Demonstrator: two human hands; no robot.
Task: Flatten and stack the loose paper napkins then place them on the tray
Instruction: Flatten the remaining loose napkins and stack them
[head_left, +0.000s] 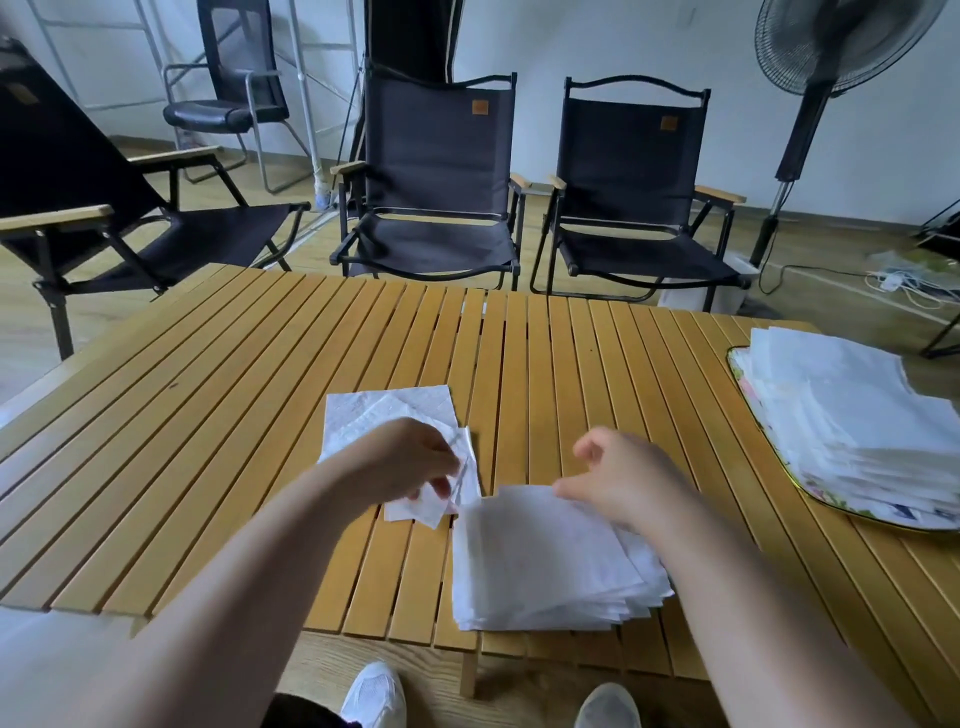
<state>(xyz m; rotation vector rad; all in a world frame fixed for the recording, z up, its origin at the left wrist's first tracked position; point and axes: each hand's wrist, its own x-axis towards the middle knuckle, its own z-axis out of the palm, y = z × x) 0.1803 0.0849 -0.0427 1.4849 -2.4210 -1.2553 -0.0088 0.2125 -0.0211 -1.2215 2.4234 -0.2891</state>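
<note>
A flat stack of white napkins (545, 566) lies near the front edge of the slatted wooden table (260, 415). My right hand (623, 478) hovers over its far corner with the fingers loosely curled and the fingertips at the top napkin's edge. To the left, my left hand (410, 462) pinches a loose crumpled napkin (431, 506) just above the table. Another loose napkin (374, 410) lies flat behind that hand. At the right edge a patterned tray (758, 410) carries a tall pile of napkins (852, 421).
Three black folding chairs (436, 171) stand beyond the table, with an office chair behind them. A standing fan (821, 78) is at the back right, with cables on the floor. My white shoes (374, 696) show below the table edge.
</note>
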